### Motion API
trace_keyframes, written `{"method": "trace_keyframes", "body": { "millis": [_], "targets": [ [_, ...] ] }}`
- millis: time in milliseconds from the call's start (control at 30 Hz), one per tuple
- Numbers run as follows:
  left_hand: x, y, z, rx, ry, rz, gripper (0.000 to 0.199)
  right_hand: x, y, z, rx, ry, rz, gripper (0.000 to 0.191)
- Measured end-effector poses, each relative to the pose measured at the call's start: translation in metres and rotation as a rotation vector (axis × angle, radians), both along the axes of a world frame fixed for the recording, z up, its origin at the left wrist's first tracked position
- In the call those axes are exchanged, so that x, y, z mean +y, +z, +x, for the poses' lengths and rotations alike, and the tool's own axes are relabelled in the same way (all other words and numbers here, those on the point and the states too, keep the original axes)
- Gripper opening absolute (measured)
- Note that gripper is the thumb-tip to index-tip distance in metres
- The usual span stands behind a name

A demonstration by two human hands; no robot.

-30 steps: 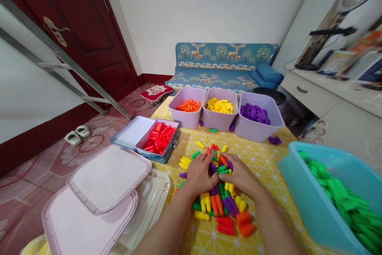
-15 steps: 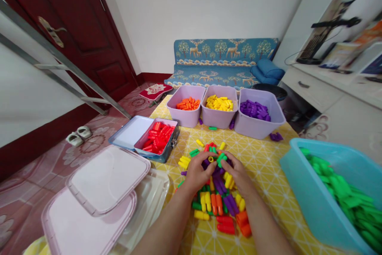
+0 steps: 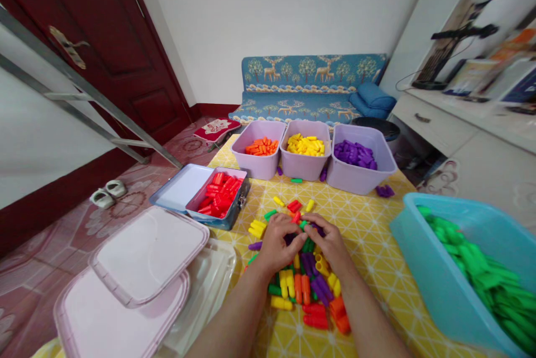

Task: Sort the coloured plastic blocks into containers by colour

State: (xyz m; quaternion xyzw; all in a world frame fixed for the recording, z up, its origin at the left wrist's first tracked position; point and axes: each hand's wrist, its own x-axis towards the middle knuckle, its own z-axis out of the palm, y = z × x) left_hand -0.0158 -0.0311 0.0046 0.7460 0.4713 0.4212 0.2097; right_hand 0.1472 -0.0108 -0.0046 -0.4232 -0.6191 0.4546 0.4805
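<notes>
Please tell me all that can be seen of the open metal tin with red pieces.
The open rectangular tin box looks like painted metal, blue-grey outside, with a small metal clasp on its right side. Its lid lies open flat to the left, white inside with a blue rim. The base holds a loose heap of short red plastic pegs. Its base rests on a yellow patterned tablecloth.
</notes>
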Motion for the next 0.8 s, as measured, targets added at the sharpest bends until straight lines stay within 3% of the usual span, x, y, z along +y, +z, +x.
{"method": "trace_keyframes", "body": {
  "millis": [100,200,300,400,600,800],
  "targets": [
    [0.0,-0.001,0.001,0.001,-0.023,0.01,0.027,0.002,-0.001,0.0,-0.018,-0.007,0.081,0.026],
    [0.004,-0.005,0.001,-0.057,0.08,-0.005,0.037,0.009,0.003,0.001,-0.073,-0.065,0.165,0.024],
    [0.007,-0.009,0.0,-0.139,0.203,-0.011,0.042,0.024,0.008,-0.001,-0.298,-0.077,0.265,0.023],
    [0.008,-0.011,-0.001,-0.166,0.231,-0.009,0.042,0.04,0.017,-0.009,-0.595,0.013,0.332,0.039],
    [0.007,-0.014,-0.001,-0.169,0.224,-0.013,0.041,0.051,0.031,-0.026,-1.003,0.203,0.249,0.045],
    [0.009,-0.015,-0.001,-0.143,0.244,-0.028,0.043,0.038,0.028,-0.008,-1.113,0.046,0.172,0.04]
  ]
}}
